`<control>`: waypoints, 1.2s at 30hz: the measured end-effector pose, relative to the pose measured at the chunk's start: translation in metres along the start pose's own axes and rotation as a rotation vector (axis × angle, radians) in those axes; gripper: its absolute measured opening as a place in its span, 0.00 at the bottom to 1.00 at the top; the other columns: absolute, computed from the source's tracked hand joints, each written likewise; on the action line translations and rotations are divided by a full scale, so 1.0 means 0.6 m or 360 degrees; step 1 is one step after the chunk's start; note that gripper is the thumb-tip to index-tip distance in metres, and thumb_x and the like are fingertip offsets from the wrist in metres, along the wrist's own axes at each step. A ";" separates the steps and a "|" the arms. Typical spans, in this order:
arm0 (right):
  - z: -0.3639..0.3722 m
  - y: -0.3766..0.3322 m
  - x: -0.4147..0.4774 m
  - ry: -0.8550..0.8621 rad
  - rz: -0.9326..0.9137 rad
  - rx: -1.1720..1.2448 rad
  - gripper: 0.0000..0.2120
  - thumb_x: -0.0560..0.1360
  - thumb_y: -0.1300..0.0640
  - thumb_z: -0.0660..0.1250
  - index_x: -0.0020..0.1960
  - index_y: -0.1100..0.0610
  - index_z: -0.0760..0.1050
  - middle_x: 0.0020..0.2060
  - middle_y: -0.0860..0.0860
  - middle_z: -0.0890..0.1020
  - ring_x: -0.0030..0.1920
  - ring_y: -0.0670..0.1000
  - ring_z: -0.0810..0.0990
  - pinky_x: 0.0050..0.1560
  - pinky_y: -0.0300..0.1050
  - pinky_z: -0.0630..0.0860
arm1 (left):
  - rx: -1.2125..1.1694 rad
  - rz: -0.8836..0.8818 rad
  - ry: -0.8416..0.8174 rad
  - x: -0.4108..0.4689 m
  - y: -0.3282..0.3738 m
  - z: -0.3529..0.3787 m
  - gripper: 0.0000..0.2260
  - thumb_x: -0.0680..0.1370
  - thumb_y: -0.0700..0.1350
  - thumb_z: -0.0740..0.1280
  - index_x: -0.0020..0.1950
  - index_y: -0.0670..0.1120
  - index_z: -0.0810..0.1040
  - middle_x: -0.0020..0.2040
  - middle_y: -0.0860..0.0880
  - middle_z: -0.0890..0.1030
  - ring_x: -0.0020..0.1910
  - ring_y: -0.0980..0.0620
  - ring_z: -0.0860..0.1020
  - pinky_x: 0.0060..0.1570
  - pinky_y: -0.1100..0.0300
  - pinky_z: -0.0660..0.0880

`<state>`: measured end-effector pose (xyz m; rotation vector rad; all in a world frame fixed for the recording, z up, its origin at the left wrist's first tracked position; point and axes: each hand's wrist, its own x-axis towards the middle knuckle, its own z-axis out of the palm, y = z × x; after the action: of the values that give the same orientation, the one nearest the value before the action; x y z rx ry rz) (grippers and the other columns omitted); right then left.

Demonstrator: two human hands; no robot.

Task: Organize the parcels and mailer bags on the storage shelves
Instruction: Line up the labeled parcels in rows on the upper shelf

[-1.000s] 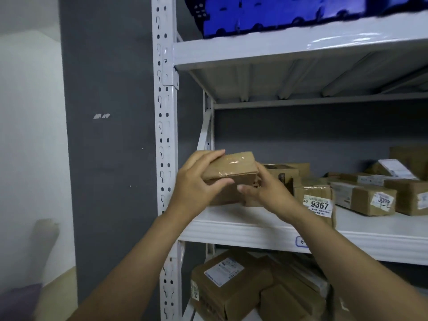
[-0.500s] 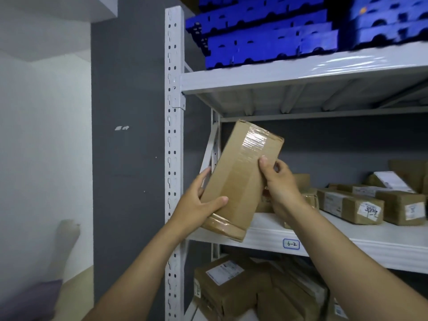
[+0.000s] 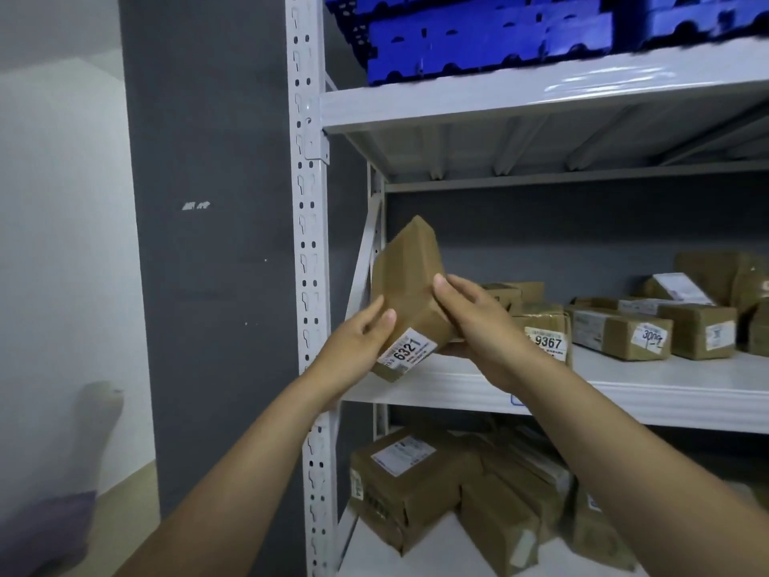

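Note:
A brown cardboard parcel (image 3: 410,281) with a white label reading 6321 is held up on end, tilted, in front of the left end of the middle shelf (image 3: 645,393). My left hand (image 3: 353,347) grips its lower left corner beside the label. My right hand (image 3: 474,322) holds its right side, fingers wrapped over the face. On the shelf just behind stands a parcel labelled 9367 (image 3: 545,335), with several more brown parcels (image 3: 624,331) to the right.
The white perforated upright (image 3: 308,243) of the rack stands left of the parcel, against a dark grey wall. Blue plastic crates (image 3: 478,35) fill the top shelf. Several brown parcels (image 3: 412,476) lie on the lower shelf.
The parcel has been turned in both hands: its 6321 label now faces me at the lower end. It sits lower and closer to the shelf edge than half a second ago.

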<state>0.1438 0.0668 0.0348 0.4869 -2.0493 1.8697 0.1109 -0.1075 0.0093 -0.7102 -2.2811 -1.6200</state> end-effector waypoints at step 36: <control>0.048 0.091 0.063 0.0200 -0.0112 -0.0756 0.14 0.71 0.50 0.74 0.48 0.53 0.71 0.50 0.45 0.81 0.46 0.50 0.82 0.42 0.50 0.83 | 0.0074 0.0322 0.0383 0.057 -0.061 -0.075 0.29 0.71 0.39 0.75 0.70 0.48 0.72 0.63 0.51 0.79 0.60 0.58 0.77 0.49 0.79 0.71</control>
<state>0.0847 0.0414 0.0012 0.3010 -2.2541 1.2732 0.0592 -0.1510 0.0112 -0.6709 -2.0017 -1.4680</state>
